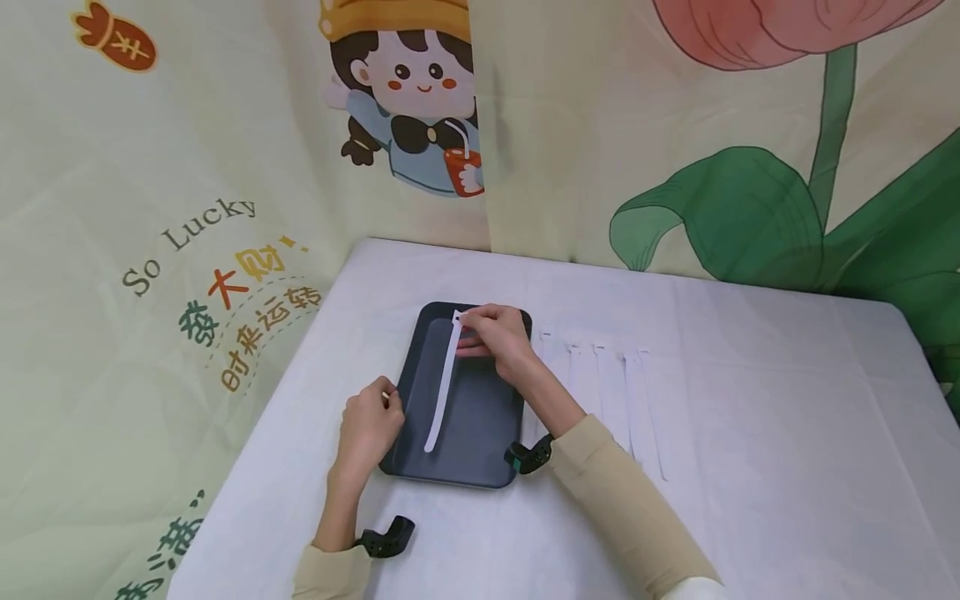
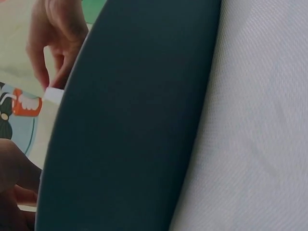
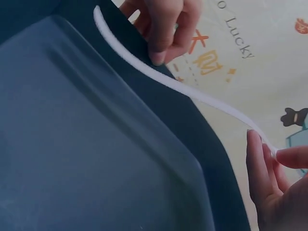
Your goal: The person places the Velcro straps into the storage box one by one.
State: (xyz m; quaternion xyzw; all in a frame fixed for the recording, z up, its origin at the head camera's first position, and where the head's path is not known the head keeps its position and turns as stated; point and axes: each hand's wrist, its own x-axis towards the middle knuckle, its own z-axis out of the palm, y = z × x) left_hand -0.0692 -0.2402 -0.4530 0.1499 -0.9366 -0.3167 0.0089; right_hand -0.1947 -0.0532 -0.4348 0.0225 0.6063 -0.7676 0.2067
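A dark grey rectangular tray (image 1: 483,425) lies on the white-covered table. Its left rim is held by my left hand (image 1: 371,425), fingers curled; in the right wrist view a fingertip presses on that rim. Over the tray, my right hand (image 1: 498,337) pinches the slotted head of a white hook-and-loop cable tie (image 1: 444,392) between thumb and fingers. The tie slants down toward the tray's near left, and in the right wrist view the strip (image 3: 159,77) bends in a long curve. Whether its free end touches the tray, I cannot tell.
Several more white ties (image 1: 628,392) lie lengthwise on the table (image 1: 787,433) right of the tray, partly behind my right forearm. A printed curtain (image 1: 547,125) hangs along the back and left. Each wrist wears a black camera (image 1: 386,537).
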